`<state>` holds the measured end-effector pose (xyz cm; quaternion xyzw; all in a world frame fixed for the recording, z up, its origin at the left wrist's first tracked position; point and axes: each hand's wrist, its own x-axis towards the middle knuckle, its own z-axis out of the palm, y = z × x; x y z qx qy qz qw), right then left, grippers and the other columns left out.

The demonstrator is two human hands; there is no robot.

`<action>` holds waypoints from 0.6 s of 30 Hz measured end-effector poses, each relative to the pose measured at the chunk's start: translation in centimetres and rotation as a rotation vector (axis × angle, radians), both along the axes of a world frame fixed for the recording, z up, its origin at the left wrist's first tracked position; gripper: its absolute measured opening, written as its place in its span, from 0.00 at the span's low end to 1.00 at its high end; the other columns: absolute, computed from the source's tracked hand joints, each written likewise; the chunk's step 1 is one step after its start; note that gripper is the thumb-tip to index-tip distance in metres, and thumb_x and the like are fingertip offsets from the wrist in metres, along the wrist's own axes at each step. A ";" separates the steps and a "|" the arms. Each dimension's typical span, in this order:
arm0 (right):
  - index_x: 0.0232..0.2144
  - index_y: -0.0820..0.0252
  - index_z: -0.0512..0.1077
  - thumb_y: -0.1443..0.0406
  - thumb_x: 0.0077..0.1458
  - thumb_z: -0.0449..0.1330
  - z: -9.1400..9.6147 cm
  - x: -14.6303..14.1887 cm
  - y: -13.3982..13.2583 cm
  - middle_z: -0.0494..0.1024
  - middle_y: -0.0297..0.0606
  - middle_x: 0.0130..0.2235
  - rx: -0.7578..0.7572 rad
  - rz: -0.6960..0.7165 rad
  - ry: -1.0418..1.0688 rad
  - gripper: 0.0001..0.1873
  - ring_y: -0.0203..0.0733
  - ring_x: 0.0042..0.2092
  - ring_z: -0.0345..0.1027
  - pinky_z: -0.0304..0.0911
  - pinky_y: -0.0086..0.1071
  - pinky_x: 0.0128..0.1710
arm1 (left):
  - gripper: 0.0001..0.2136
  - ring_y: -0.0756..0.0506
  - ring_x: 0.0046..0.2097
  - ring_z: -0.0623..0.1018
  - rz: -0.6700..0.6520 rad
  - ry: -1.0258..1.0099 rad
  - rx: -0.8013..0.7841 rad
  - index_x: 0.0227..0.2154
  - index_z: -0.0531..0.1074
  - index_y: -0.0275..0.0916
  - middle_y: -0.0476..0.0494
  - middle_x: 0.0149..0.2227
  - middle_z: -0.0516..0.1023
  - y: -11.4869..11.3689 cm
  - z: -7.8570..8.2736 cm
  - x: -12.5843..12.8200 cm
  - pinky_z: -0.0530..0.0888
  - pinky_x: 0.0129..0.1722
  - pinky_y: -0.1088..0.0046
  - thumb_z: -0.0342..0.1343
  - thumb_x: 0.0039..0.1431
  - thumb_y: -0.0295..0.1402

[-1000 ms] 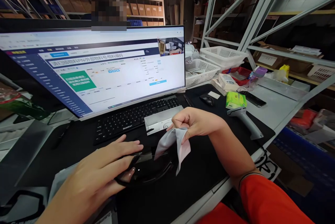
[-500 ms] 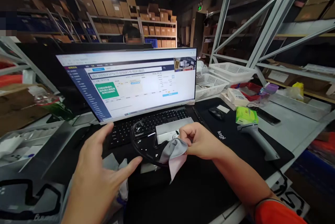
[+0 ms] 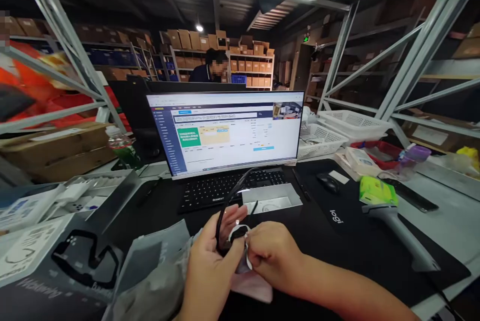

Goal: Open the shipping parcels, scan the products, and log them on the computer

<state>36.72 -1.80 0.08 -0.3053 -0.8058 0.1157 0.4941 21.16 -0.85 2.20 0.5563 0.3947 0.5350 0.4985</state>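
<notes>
1. Head view: both hands meet low in the middle, over the black mat [image 3: 337, 241] on the table [image 3: 453, 221].
2. One pair of black glasses [image 3: 218, 231] sits between them. The left hand [image 3: 210, 271] is closed around the frame, and one temple arm curves up toward the keyboard [image 3: 225, 190].
3. The right hand [image 3: 272, 256] pinches one pale cleaning cloth [image 3: 255, 288] against the glasses, and the cloth hangs below both hands.
4. Two white perforated baskets stand right of the monitor [image 3: 228, 128]. The nearer basket [image 3: 318, 138] holds a few small items too small to identify. What is in the farther basket [image 3: 354, 122] is hidden.
5. One red tray [image 3: 377, 150] lies just beside them, its contents unclear.
6. Singles on the table: a mouse [image 3: 328, 182], a handheld scanner [image 3: 393, 221], a green bottle [image 3: 122, 148] and a cardboard box [image 3: 52, 148].
</notes>
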 end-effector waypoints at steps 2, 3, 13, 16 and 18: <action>0.18 0.57 0.58 0.73 0.51 0.55 0.1 0.3 0.3 0.63 0.27 0.19 -0.073 -0.001 0.011 0.15 0.32 0.24 0.56 0.53 0.28 0.28 | 0.20 0.42 0.58 0.79 0.038 0.132 0.088 0.52 0.75 0.44 0.43 0.56 0.81 0.2 0.0 -0.6 0.77 0.59 0.67 0.63 0.55 0.37; 0.17 0.57 0.58 0.73 0.50 0.56 0.5 0.7 0.4 0.63 0.27 0.19 -0.139 -0.008 0.040 0.14 0.31 0.24 0.56 0.52 0.27 0.27 | 0.21 0.42 0.59 0.78 0.063 0.200 0.137 0.53 0.75 0.47 0.46 0.57 0.80 0.1 0.1 -0.9 0.76 0.60 0.66 0.61 0.55 0.38; 0.17 0.56 0.53 0.62 0.42 0.73 3.6 3.8 0.6 0.56 0.23 0.18 -0.548 -0.020 0.645 0.29 0.28 0.23 0.44 0.44 0.25 0.23 | 0.22 0.42 0.56 0.80 0.114 0.447 0.288 0.57 0.75 0.50 0.48 0.57 0.80 -0.6 0.9 -1.9 0.78 0.56 0.67 0.58 0.59 0.42; 0.17 0.57 0.52 0.59 0.40 0.77 3.5 3.2 0.5 0.57 0.23 0.18 -0.581 0.074 0.705 0.33 0.28 0.23 0.44 0.44 0.25 0.23 | 0.23 0.41 0.56 0.81 0.108 0.449 0.261 0.58 0.74 0.51 0.49 0.57 0.80 -0.4 0.9 -1.9 0.78 0.56 0.66 0.58 0.60 0.44; 0.17 0.57 0.53 0.56 0.39 0.78 3.4 2.7 0.4 0.57 0.23 0.18 -0.589 0.115 0.739 0.35 0.27 0.23 0.44 0.45 0.25 0.23 | 0.23 0.42 0.56 0.80 0.103 0.451 0.260 0.58 0.74 0.52 0.50 0.58 0.79 -0.3 0.9 -1.9 0.78 0.57 0.66 0.57 0.60 0.43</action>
